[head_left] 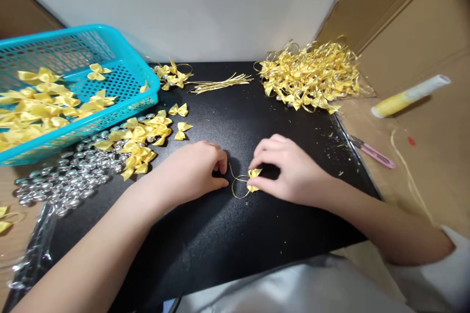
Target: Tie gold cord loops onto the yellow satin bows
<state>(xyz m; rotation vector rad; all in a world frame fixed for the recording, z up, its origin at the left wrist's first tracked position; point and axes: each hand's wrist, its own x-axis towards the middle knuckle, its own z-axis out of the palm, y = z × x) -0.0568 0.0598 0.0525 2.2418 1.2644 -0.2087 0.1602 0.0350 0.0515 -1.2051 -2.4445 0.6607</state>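
Observation:
In the head view my right hand [284,171] pinches a small yellow ribbon bow [253,188] between thumb and fingers, just above the black tabletop. A thin gold cord [238,197] curls out from the bow in a loop to its left. My left hand [200,168] is beside the loop, thumb and curled index finger apart, with nothing visible between them. Its other fingers are partly hidden. Two loose yellow bows [182,131] lie beyond my left hand, near a cluster of more bows [139,154].
A turquoise basket [128,58] of yellow bows stands at left, beside many silver beads [79,176]. Gold cords [222,83] lie at the back. A heap of corded bows [310,76] fills the back right. A pink-handled cutter [376,155] and a tube [409,96] lie at right.

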